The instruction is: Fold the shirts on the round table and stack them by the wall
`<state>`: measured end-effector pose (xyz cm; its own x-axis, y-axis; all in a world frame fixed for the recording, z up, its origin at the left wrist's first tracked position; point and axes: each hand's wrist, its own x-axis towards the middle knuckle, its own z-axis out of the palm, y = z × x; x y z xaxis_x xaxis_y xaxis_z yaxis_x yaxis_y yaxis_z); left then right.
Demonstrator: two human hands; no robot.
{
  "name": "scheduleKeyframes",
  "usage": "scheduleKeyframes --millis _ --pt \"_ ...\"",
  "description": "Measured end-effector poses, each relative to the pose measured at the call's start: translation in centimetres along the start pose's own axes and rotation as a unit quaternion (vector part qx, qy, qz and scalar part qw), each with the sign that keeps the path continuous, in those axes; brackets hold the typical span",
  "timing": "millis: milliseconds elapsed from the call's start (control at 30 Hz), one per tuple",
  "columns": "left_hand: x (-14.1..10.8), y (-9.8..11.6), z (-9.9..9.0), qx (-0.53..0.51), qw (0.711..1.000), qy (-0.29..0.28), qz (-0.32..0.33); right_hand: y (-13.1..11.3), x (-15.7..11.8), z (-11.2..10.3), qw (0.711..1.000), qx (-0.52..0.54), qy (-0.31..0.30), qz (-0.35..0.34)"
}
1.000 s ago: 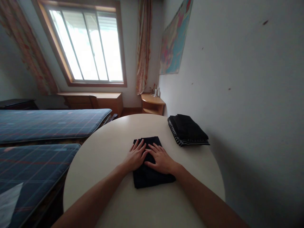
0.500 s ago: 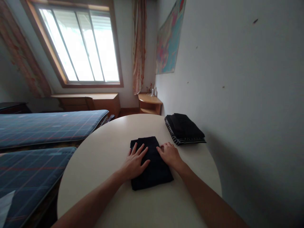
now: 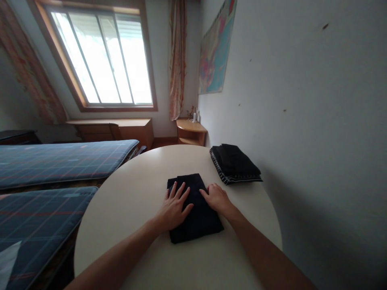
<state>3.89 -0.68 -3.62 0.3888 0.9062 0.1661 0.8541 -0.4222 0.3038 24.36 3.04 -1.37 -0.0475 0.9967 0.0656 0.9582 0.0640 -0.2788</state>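
A dark navy folded garment (image 3: pixel 199 219) lies flat on the round cream table (image 3: pixel 130 189) in front of me. My left hand (image 3: pixel 173 207) rests palm down on its left half, fingers spread, pressing on the cloth. At the garment's right edge is my right hand (image 3: pixel 216 198), its thumb on top of the cloth and its other fingers curled at the edge; their tips are hidden. Beyond my right hand sits a stack of folded black clothes (image 3: pixel 237 163), the lower piece showing white stripes along its side.
The wall (image 3: pixel 302 133) stands close along the table's right side. Two plaid mattresses (image 3: pixel 60 163) are to the left. Farther back are a wooden desk (image 3: pixel 136 127), a corner shelf (image 3: pixel 190 127) with small items on it, and a window (image 3: pixel 102 60).
The folded garment has shifted very slightly to the right, and both hands have moved along with it. The black stack has stayed where it was.
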Motion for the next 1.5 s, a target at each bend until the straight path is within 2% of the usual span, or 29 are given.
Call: scheduleKeyframes --millis 200,333,433,533,667,800,933,1067,1167,1333,1500 --pt "-0.3 1.3 -0.5 -0.007 1.000 0.002 0.015 0.4 0.4 -0.6 0.999 0.023 -0.022 0.042" --pt "-0.5 1.5 -0.2 -0.007 0.999 -0.022 0.031 1.1 0.8 -0.7 0.997 0.067 -0.002 0.050" --pt "-0.5 1.4 0.1 0.003 0.999 -0.033 0.039 1.4 0.8 -0.5 0.988 0.147 0.018 0.041" --pt "-0.5 1.5 0.2 0.011 0.999 -0.036 0.033 1.5 0.6 -0.3 0.972 0.236 0.018 -0.011" --pt "-0.3 1.5 0.1 0.000 0.999 -0.034 0.034 1.6 0.6 -0.2 0.959 0.258 0.025 -0.114" --pt "0.2 0.8 -0.4 -0.028 0.999 -0.015 0.008 2.3 1.4 -1.0 0.957 0.255 0.058 -0.129" --pt "1.2 -1.3 -0.8 0.011 0.998 0.024 -0.064 3.0 2.9 -2.8 0.962 0.222 0.095 -0.128" --pt "1.8 -3.5 -0.8 0.077 0.989 -0.002 -0.123 3.2 5.0 -5.1 0.966 0.171 0.130 -0.145" --pt "1.8 -4.2 -0.7 0.087 0.987 -0.039 -0.126 3.0 6.9 -7.1 0.967 0.126 0.138 -0.172" --pt "1.8 -4.1 -0.7 0.089 0.986 -0.058 -0.127 2.9 10.4 -11.2 0.965 0.073 0.165 -0.192" --pt "1.8 -4.2 -0.7 0.085 0.988 -0.053 -0.119 5.2 14.6 -16.0 0.958 0.089 0.224 -0.157"
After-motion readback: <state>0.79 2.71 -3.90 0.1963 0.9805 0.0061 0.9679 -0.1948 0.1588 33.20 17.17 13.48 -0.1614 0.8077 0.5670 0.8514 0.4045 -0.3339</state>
